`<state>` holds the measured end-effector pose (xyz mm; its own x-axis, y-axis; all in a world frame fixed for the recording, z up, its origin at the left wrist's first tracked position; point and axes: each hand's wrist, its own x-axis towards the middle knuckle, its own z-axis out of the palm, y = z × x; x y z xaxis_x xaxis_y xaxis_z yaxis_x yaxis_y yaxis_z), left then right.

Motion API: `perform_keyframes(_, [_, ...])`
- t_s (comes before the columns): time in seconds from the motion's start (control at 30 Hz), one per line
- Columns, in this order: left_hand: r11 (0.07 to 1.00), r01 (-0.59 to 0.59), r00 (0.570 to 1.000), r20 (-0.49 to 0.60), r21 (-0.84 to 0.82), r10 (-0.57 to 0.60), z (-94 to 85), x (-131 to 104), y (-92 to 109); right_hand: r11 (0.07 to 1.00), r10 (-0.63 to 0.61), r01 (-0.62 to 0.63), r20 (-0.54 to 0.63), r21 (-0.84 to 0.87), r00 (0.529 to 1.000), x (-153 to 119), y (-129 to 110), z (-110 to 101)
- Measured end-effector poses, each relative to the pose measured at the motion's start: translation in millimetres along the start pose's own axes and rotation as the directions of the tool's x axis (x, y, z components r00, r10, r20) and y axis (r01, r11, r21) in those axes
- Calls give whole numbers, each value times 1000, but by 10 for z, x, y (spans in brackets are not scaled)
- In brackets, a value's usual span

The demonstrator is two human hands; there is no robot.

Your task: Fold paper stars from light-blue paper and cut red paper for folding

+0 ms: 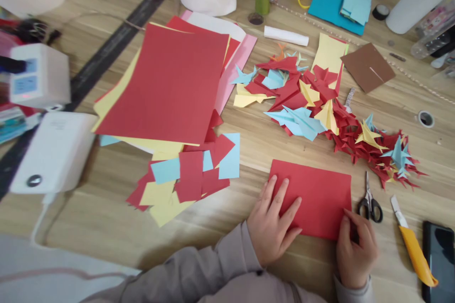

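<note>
A red sheet of paper [320,194] lies flat on the wooden table in front of me. My left hand [273,222] rests on its left part, palm down with the fingers spread. At the sheet's lower right edge, my right hand [358,246] pinches the paper between thumb and forefinger, the other fingers curled in. Just right of the sheet lie small scissors [369,206] with black handles. Beyond the sheet, a long heap of folded paper shapes [298,120] in red, blue and yellow stretches toward the right.
Left of the sheet are cut paper pieces [190,175] and a stack of large red and yellow sheets [167,85]. A yellow-handled knife [414,246] and a black phone [439,260] lie at the right. A white power bank [53,151] with a cable sits at the left.
</note>
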<state>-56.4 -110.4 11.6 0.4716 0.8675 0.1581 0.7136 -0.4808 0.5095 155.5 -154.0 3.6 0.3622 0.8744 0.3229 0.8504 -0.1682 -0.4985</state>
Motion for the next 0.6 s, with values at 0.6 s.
perform_keyframes(0.6, [996, -25, 999, -35, 90, 28, 50, -21, -10, 1000, -7, 7, -15, -4, 1000, 18, -15, 8])
